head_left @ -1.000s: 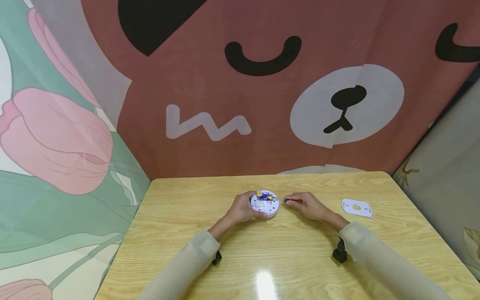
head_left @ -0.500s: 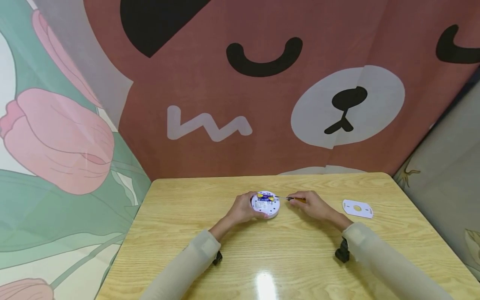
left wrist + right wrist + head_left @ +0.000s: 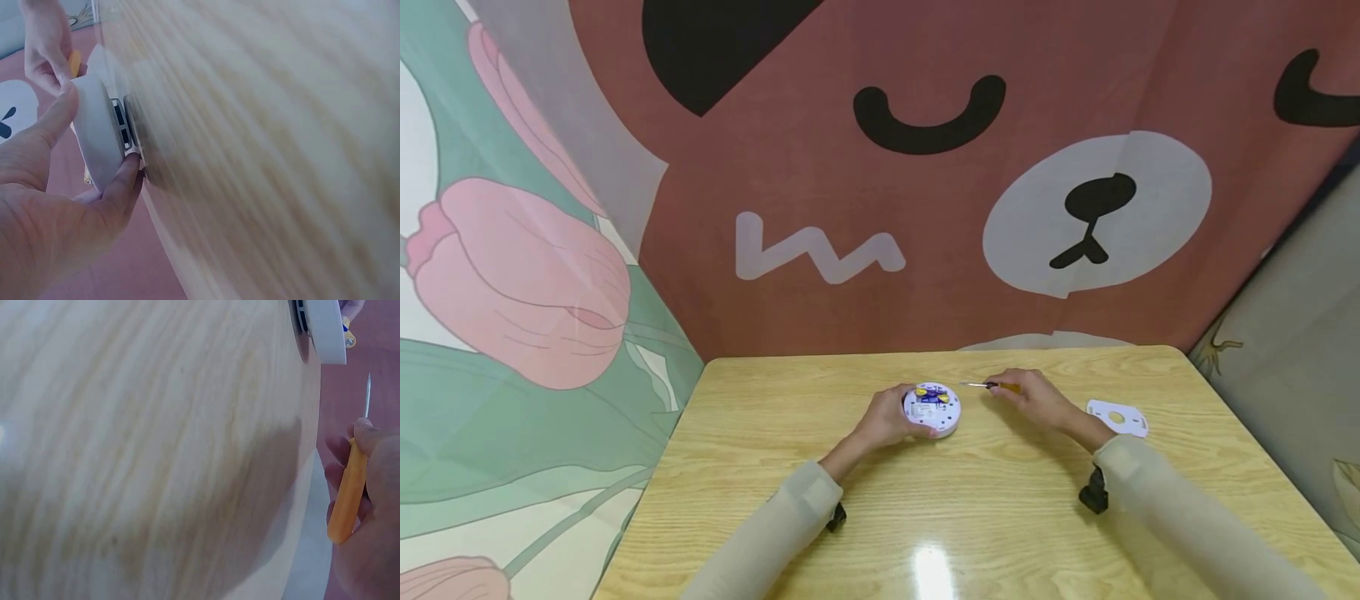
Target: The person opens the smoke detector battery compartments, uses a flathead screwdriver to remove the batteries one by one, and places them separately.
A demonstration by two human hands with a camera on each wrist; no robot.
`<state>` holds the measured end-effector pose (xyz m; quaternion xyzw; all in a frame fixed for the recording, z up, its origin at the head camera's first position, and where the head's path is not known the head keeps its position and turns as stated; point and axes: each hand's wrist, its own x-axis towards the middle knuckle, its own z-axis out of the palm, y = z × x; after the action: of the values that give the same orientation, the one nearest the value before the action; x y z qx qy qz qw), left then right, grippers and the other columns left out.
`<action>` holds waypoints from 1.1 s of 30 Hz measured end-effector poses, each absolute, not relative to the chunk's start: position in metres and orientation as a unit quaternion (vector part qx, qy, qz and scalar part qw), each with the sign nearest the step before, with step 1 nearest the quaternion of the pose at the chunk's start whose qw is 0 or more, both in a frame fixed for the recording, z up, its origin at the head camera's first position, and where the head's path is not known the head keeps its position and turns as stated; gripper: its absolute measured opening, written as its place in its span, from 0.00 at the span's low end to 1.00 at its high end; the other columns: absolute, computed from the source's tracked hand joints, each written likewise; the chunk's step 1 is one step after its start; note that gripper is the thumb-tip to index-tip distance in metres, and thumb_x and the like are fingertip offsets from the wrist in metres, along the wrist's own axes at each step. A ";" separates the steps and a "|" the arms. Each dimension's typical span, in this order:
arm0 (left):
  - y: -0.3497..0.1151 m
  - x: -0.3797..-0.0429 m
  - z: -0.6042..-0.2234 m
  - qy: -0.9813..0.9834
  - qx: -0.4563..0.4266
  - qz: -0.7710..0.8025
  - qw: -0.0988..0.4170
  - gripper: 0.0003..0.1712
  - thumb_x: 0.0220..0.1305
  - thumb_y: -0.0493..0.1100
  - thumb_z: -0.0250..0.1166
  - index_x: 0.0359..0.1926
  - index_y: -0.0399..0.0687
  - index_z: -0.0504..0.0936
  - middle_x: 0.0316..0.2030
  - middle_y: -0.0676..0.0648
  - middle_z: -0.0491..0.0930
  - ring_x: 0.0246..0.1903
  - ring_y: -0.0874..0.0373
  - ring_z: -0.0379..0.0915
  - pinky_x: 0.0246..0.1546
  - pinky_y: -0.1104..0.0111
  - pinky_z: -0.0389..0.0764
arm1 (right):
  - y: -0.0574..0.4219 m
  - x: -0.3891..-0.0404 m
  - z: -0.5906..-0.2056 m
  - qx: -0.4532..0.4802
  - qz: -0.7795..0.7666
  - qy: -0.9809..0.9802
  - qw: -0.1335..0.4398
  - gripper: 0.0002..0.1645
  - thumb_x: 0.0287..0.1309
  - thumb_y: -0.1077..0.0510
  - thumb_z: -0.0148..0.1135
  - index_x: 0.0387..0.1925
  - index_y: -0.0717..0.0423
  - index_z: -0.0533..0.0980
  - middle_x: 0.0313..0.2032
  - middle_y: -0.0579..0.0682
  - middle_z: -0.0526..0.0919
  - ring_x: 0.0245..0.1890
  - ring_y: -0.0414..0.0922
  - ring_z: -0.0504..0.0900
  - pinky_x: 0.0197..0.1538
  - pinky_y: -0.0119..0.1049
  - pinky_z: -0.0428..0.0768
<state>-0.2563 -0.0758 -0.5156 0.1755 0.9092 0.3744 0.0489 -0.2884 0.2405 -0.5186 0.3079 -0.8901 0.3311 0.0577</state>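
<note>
A round white smoke detector [image 3: 937, 419] is held just over the wooden table, its back facing up with a label and blue and yellow parts on it. My left hand [image 3: 883, 417] grips it by the rim, thumb on the near side and fingers round the far side. Dark vent slots show on its underside in the left wrist view. In my right hand [image 3: 1033, 400] is a screwdriver [image 3: 351, 490] with an orange handle and a thin metal shaft. Its tip points left toward the detector, a short gap from the rim.
A flat white mounting plate [image 3: 1101, 414] with a round central hole lies on the table [image 3: 970, 500] at the right, partly behind my right wrist. Printed fabric walls [image 3: 820, 317] rise behind the table and at both sides.
My right hand has drawn the screwdriver away from the detector, to the right and slightly toward the back. My left hand and the detector have stayed nearly still.
</note>
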 end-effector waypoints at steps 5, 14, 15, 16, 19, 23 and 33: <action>-0.076 -0.255 -0.514 0.911 0.169 0.371 0.052 0.55 0.47 0.55 0.88 0.71 0.35 0.74 0.64 0.38 0.81 0.63 0.45 0.78 0.67 0.54 0.78 | 0.243 -0.295 -0.517 0.330 0.298 -0.890 0.101 0.14 0.69 0.65 0.68 0.53 0.65 0.86 0.45 0.56 0.91 0.37 0.46 0.84 0.35 0.37 0.76; -0.076 -0.255 -0.515 0.913 0.155 0.373 0.056 0.56 0.47 0.55 0.88 0.71 0.35 0.74 0.64 0.37 0.81 0.63 0.44 0.78 0.67 0.53 0.77 | 0.245 -0.306 -0.517 0.338 0.279 -0.892 0.111 0.14 0.70 0.66 0.66 0.54 0.66 0.86 0.45 0.56 0.91 0.42 0.52 0.83 0.38 0.42 0.77; -0.076 -0.256 -0.516 0.913 0.155 0.373 0.056 0.56 0.46 0.55 0.89 0.71 0.35 0.74 0.64 0.37 0.81 0.63 0.44 0.78 0.67 0.53 0.77 | 0.245 -0.307 -0.517 0.337 0.277 -0.893 0.113 0.13 0.70 0.66 0.66 0.54 0.66 0.86 0.45 0.56 0.91 0.42 0.51 0.83 0.38 0.42 0.77; -0.076 -0.255 -0.516 0.912 0.155 0.375 0.056 0.56 0.46 0.55 0.89 0.71 0.35 0.74 0.63 0.37 0.81 0.63 0.44 0.78 0.67 0.53 0.77 | 0.245 -0.308 -0.518 0.338 0.275 -0.893 0.116 0.13 0.70 0.66 0.67 0.53 0.66 0.86 0.45 0.56 0.91 0.41 0.51 0.82 0.38 0.42 0.77; -0.076 -0.255 -0.516 0.912 0.154 0.377 0.057 0.56 0.46 0.54 0.89 0.71 0.35 0.74 0.63 0.37 0.82 0.63 0.44 0.78 0.67 0.53 0.78 | 0.245 -0.313 -0.520 0.338 0.270 -0.892 0.127 0.13 0.68 0.68 0.68 0.52 0.66 0.86 0.43 0.56 0.91 0.38 0.49 0.80 0.36 0.40 0.74; -0.076 -0.256 -0.517 0.911 0.156 0.378 0.054 0.56 0.46 0.55 0.89 0.71 0.35 0.74 0.63 0.37 0.82 0.62 0.44 0.79 0.67 0.53 0.78 | 0.245 -0.319 -0.522 0.337 0.261 -0.894 0.136 0.12 0.67 0.68 0.68 0.51 0.68 0.87 0.41 0.57 0.90 0.36 0.49 0.79 0.36 0.41 0.73; -0.075 -0.256 -0.517 0.913 0.159 0.374 0.047 0.56 0.45 0.55 0.89 0.70 0.33 0.75 0.62 0.37 0.82 0.62 0.44 0.79 0.66 0.54 0.78 | 0.250 -0.334 -0.534 0.335 0.255 -0.893 0.156 0.11 0.65 0.68 0.70 0.49 0.66 0.88 0.41 0.60 0.90 0.38 0.56 0.83 0.42 0.55 0.80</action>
<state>-0.2558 -0.0750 -0.5171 0.1594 0.9125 0.3738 0.0466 -0.3345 0.2501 -0.5336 0.3354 -0.8934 0.2545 0.1565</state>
